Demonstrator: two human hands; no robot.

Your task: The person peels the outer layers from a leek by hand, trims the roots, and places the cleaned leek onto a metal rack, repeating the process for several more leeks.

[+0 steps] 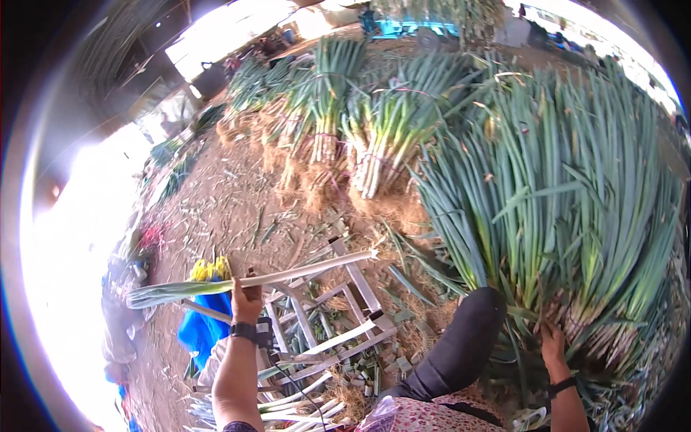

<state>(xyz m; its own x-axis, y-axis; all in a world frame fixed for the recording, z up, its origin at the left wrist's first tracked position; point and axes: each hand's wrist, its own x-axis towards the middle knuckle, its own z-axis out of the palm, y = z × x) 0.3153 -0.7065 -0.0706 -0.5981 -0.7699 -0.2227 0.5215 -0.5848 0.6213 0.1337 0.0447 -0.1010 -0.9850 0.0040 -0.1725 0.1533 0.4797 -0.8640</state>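
Note:
My left hand (247, 299) is closed around a long green onion (309, 268), held nearly level above a metal frame. Its pale white end points right and slightly up; the green leaf end lies to the left and looks cut short. On the right, my right hand (553, 342) is at the lower edge of a big heap of green onions (533, 187), by the pale stalk bases. Its fingers are curled in among the stalks, and what they grip is hidden. Several trimmed green onions (309, 407) lie below the frame, near my lap.
The slatted metal frame (358, 277) stands on a dirt floor (209, 194) strewn with leaf scraps. Beside it are a blue bag (201, 327) and something yellow (210, 269). Tied bundles of green onions (389, 122) stand farther back. My bent knee (479, 317) rises between frame and heap.

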